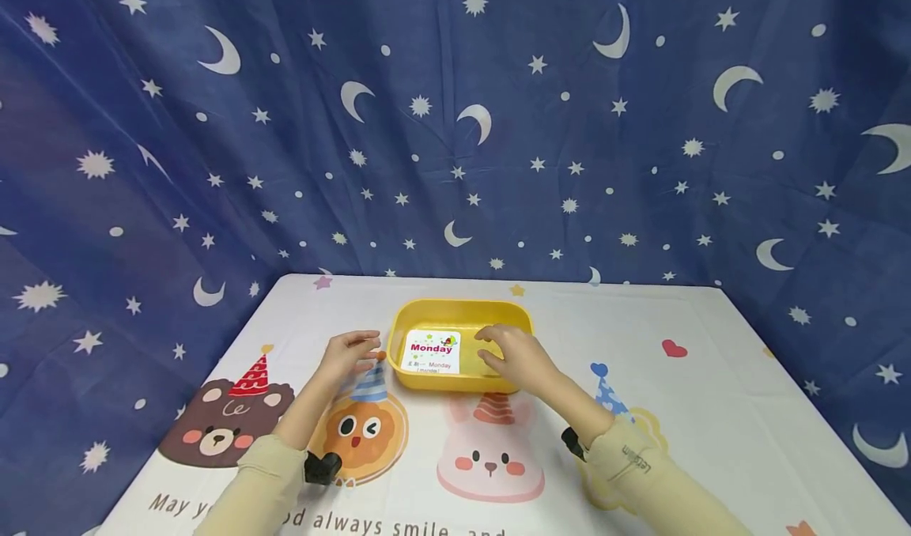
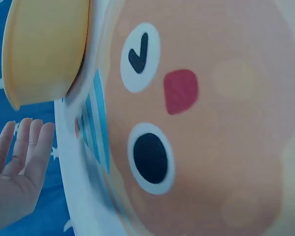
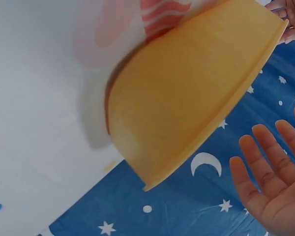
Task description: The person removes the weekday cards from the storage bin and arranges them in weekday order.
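A yellow plastic basin (image 1: 463,383) stands on the table, and inside its left half lies a white card (image 1: 431,352) printed "Monday". Just outside the basin's left wall is my left hand (image 1: 348,354), fingers extended and holding nothing; the left wrist view shows this hand (image 2: 22,162) apart from the basin (image 2: 46,54). My right hand (image 1: 515,356) hovers over the right part of the basin with its fingers slightly bent and nothing in them. In the right wrist view, that hand's (image 3: 278,172) fingers are spread beyond the basin's rim (image 3: 206,137).
A white tablecloth (image 1: 712,409) printed with cartoon animals and lettering covers the table. Behind it and at both sides hangs a blue curtain (image 1: 498,204) with moons and stars. Dark wrist straps (image 1: 323,468) sit by the sleeves.
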`<state>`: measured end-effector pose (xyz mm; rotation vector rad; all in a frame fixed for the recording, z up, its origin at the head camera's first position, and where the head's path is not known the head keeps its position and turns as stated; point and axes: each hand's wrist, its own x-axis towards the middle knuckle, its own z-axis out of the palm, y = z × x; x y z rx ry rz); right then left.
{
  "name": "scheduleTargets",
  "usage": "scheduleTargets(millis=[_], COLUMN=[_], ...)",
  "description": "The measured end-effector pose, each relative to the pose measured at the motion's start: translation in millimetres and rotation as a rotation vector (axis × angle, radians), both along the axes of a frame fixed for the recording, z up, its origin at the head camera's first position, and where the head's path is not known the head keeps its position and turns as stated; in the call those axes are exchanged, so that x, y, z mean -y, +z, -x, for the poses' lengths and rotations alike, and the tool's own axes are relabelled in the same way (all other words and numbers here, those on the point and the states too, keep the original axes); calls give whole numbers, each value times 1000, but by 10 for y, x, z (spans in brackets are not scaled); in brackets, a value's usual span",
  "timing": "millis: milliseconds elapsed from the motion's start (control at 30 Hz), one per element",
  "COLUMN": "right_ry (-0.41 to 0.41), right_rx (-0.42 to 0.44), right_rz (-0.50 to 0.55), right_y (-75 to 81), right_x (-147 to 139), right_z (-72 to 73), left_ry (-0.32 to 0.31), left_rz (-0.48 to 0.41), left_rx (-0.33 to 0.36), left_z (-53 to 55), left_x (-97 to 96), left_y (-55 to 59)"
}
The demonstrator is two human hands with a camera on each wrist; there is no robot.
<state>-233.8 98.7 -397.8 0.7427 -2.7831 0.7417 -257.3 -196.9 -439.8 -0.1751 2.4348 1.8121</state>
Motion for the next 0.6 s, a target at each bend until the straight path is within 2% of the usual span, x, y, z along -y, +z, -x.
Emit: scheduleTargets(millis=[300,433,600], right_ry=[52,75,41], right_rx=[63,122,216], right_rz=[-26,-36,-61], right_y=[127,184,267], right_x=[111,117,153], right_z=[183,298,479], left_ry=[0,-13,-16], left_rz=[-46,-77,-103], left_rx=[140,146,150], left_z=[132,158,172], left_x=[-151,-182,-215], left_y=[54,46,25])
